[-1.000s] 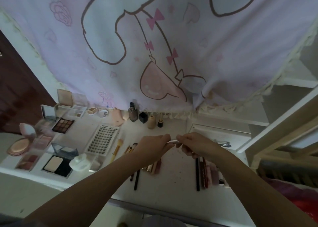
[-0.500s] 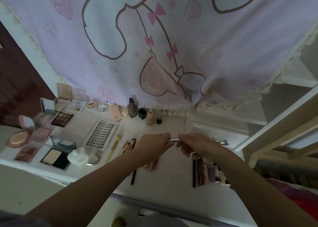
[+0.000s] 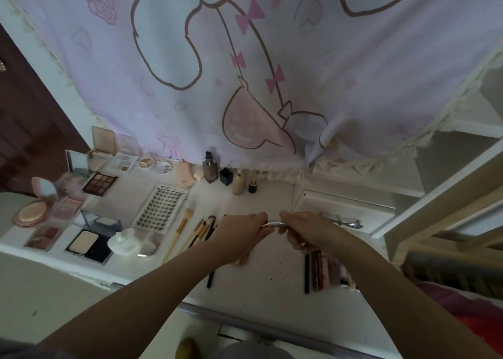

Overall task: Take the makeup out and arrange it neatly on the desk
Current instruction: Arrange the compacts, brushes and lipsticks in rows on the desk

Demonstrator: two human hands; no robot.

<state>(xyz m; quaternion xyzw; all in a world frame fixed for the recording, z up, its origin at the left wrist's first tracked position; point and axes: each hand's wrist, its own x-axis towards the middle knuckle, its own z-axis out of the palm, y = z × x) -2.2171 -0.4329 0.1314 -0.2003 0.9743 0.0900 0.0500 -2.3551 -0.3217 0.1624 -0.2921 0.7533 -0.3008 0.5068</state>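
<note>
Both arms reach forward over the middle of the white table (image 3: 272,282), and the hands meet above it: the left hand (image 3: 239,236) and the right hand (image 3: 307,232) each pinch one end of a slim silvery makeup stick (image 3: 273,224), fingers curled round it, holding it level between them and clear of the surface. Just left of the left hand lies a fan of makeup brushes (image 3: 196,232), and beyond those a white lash tray (image 3: 160,207). Farther left sit open palettes, among them a dark eyeshadow palette (image 3: 100,183), a powder compact (image 3: 89,245) at the near edge and a round pink compact (image 3: 32,211) at the far left. Along the far edge stand a foundation bottle (image 3: 209,168) and small bottles under a pink cartoon curtain (image 3: 245,73). Under the right forearm a row of lip sticks and pencils (image 3: 324,273) lies side by side. To the far right an eyelash curler (image 3: 345,222) rests on a raised white box. Bare tabletop shows in front of the hands and toward the near edge.
</note>
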